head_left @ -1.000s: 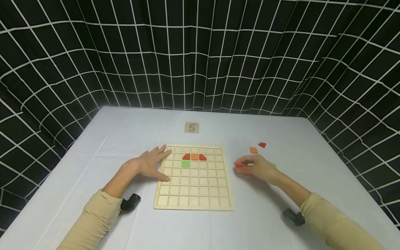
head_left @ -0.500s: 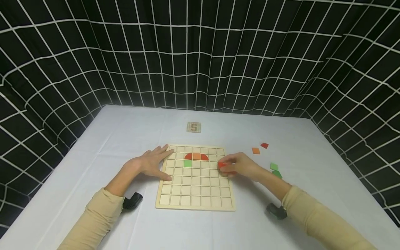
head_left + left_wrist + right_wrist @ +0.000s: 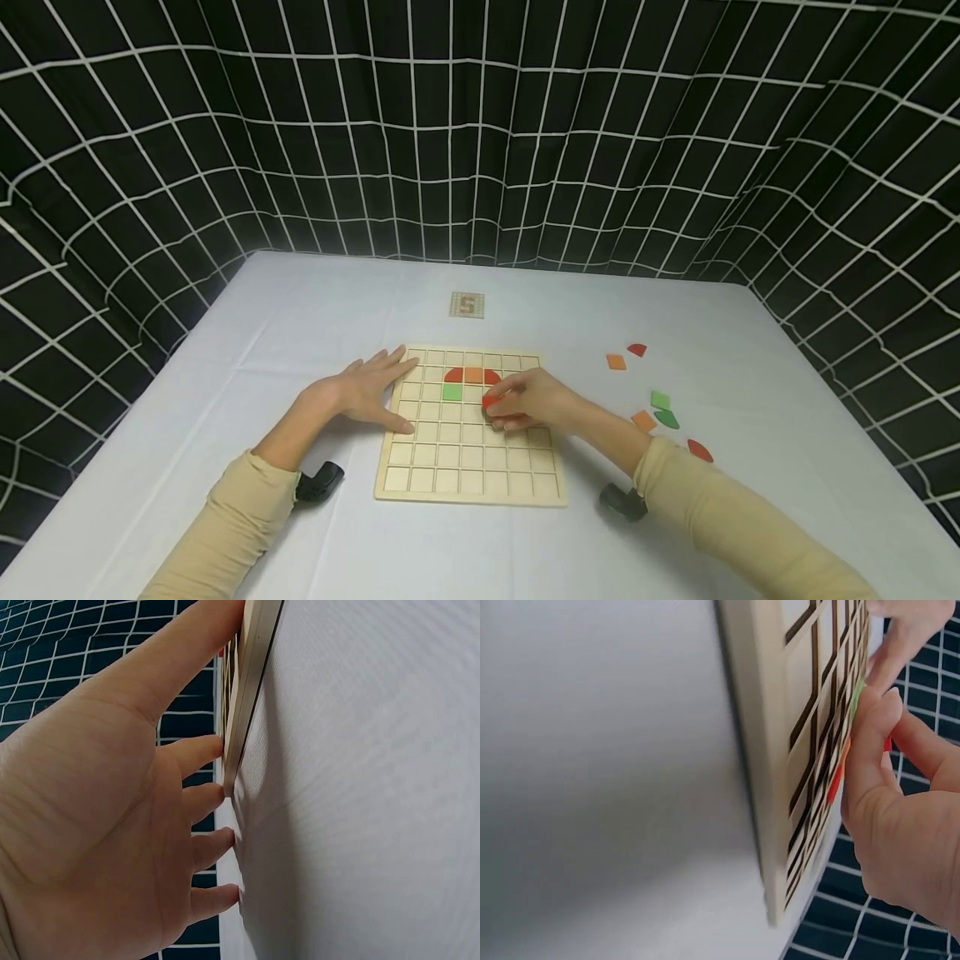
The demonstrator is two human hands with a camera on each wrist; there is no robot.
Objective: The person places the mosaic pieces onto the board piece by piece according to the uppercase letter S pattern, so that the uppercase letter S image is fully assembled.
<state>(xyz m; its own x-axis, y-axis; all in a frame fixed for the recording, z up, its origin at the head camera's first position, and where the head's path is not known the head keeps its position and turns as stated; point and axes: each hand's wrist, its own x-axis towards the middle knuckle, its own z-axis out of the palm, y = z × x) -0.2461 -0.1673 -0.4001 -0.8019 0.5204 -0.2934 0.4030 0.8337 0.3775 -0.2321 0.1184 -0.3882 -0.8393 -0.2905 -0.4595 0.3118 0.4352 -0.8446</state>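
My right hand [image 3: 531, 402] pinches a red piece [image 3: 491, 402] between thumb and fingers, close over the wooden grid board [image 3: 471, 500]. In the right wrist view, fingertips hide most of this piece, so I cannot tell its full shape. Spread along the board's left edge, my left hand [image 3: 363, 395] has its thumb and index finger on the rim; the left wrist view shows the other fingertips down at the table. Set in the board are a red quarter-circle [image 3: 454, 376], an orange square [image 3: 474, 375], another red piece [image 3: 492, 377] and a light green square [image 3: 452, 392].
Right of the board lie loose tiles: an orange square [image 3: 617, 362], a red quarter-circle [image 3: 637, 350], a light green square [image 3: 660, 400], a dark green piece [image 3: 666, 418], another orange tile [image 3: 643, 421] and a red one [image 3: 700, 451]. Behind the board lies a small patterned card [image 3: 467, 305].
My right hand has moved left with the red piece, from the table beside the board to over its grid. Tiles its arm covered now show. My left hand stays at the board's edge.
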